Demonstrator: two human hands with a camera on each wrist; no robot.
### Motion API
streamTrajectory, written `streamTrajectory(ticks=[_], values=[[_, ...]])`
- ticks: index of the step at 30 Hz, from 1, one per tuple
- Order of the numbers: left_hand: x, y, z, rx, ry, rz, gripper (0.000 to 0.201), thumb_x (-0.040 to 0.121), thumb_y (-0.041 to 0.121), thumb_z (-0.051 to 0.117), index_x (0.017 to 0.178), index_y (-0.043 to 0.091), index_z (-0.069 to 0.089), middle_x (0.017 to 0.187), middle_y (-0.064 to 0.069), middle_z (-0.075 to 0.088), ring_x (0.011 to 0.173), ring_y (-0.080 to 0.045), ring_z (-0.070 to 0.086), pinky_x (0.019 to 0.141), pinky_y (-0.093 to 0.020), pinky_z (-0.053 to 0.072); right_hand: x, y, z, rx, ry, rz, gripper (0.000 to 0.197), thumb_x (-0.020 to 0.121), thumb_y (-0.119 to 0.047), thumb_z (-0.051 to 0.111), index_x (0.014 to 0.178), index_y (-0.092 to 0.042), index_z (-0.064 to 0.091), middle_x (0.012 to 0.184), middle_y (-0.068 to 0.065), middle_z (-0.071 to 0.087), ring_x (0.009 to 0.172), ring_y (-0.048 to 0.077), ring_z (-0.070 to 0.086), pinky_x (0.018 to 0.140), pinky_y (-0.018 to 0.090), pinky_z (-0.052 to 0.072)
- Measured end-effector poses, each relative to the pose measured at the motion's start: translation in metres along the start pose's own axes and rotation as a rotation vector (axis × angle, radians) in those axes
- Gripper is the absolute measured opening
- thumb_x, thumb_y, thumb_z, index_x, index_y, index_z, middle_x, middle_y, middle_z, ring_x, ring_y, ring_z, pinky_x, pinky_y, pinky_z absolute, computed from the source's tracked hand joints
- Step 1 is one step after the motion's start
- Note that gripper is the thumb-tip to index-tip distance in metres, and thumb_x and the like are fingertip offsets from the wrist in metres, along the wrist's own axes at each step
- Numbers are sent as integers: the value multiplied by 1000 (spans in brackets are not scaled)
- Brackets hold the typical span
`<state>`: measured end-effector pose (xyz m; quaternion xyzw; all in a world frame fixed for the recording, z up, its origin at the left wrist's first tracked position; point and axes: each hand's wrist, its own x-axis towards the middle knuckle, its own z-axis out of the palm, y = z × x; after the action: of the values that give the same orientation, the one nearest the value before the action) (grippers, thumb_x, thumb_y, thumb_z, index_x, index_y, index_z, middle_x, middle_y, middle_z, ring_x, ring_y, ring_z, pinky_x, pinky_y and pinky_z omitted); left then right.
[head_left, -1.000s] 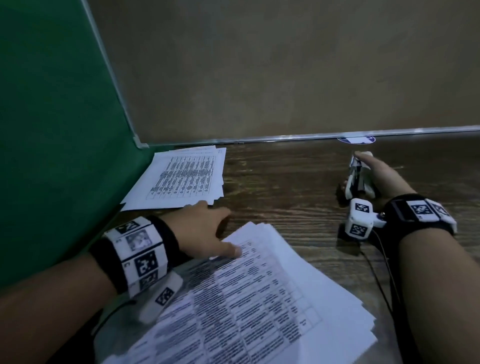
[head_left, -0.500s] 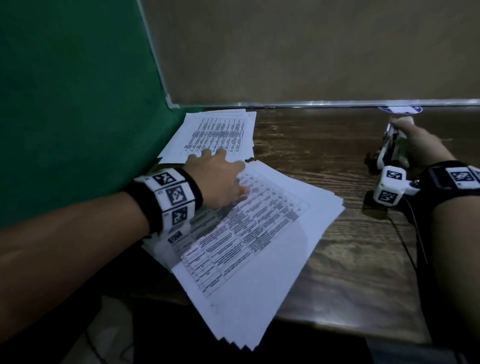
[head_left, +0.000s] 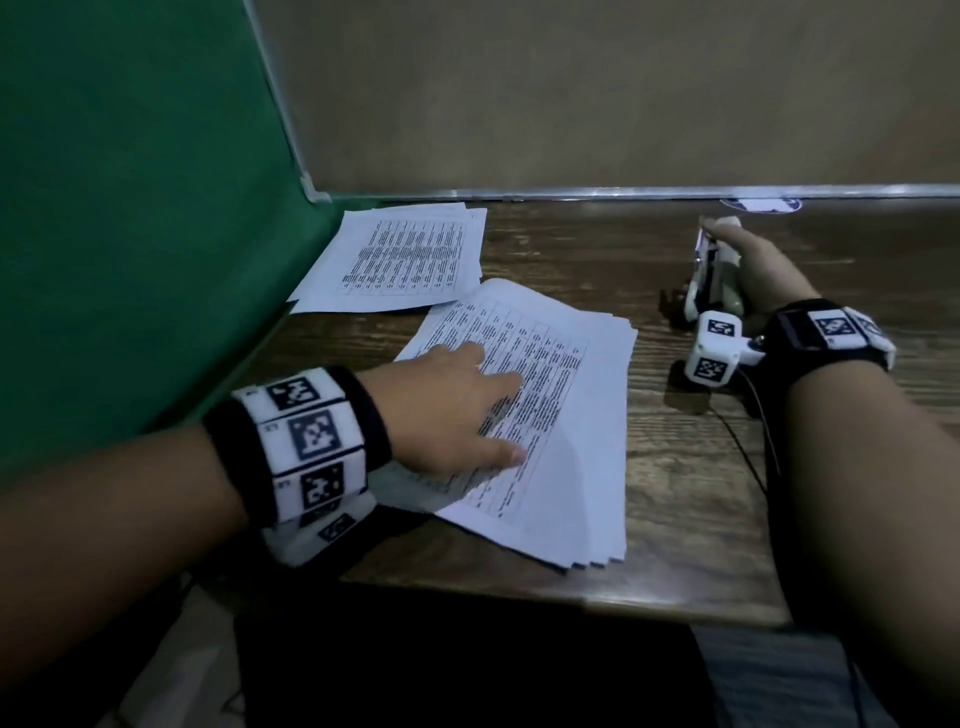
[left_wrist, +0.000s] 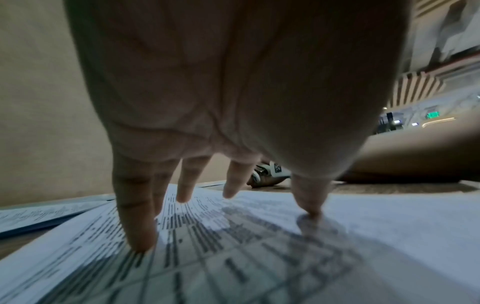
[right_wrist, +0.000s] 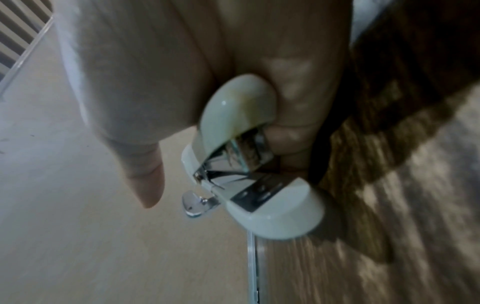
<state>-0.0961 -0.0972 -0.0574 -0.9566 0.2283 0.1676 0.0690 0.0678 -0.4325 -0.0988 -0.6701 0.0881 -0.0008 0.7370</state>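
Observation:
A fanned stack of printed sheets (head_left: 566, 415) lies on the wooden table (head_left: 675, 519) in front of me. My left hand (head_left: 457, 410) rests flat on it with fingers spread and straight; the left wrist view shows the fingertips (left_wrist: 140, 244) pressing the top sheet (left_wrist: 259, 257). At the right, my right hand (head_left: 748, 260) grips a white stapler (head_left: 714, 275) just above the table. In the right wrist view the curled fingers (right_wrist: 291, 131) wrap the stapler (right_wrist: 249, 164), whose mouth stands slightly apart, and the thumb sticks out beside it.
A second, neater stack of printed sheets (head_left: 405, 260) lies at the far left corner. A green panel (head_left: 130, 234) walls the left side and a beige panel (head_left: 623, 88) the back. A round sticker (head_left: 761, 204) sits by the back edge. The table's near edge (head_left: 571, 603) is close.
The near paper stack has slid away from me and turned under my left hand, and its sheets now lie fully on the table. My right hand has kept hold of the stapler.

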Motion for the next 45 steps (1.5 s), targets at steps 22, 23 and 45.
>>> streamTrajectory(ticks=[22, 23, 45], values=[[-8, -2, -21, -479, 555, 170, 34, 98, 30, 64, 68, 16, 57, 56, 11, 50, 53, 3, 45, 57, -22, 35, -11, -10, 10, 96, 112, -50, 55, 74, -55, 83, 105, -13, 65, 83, 11, 67, 69, 29, 67, 74, 44, 58], [2, -20, -32, -533, 603, 92, 33, 99, 29, 65, 70, 14, 60, 58, 10, 55, 52, 3, 45, 58, -26, 38, -14, -17, 16, 83, 165, -126, 46, 82, -52, 77, 110, -18, 64, 88, 7, 67, 71, 25, 68, 69, 39, 61], [59, -91, -39, -1000, 456, 300, 61, 80, 16, 83, 132, 43, 67, 122, -10, 74, 98, -31, 72, 102, -44, 51, -96, -40, 125, -1005, -304, -888, 32, 89, -31, 75, 117, -26, 61, 86, -10, 69, 75, 9, 61, 65, 27, 44]])
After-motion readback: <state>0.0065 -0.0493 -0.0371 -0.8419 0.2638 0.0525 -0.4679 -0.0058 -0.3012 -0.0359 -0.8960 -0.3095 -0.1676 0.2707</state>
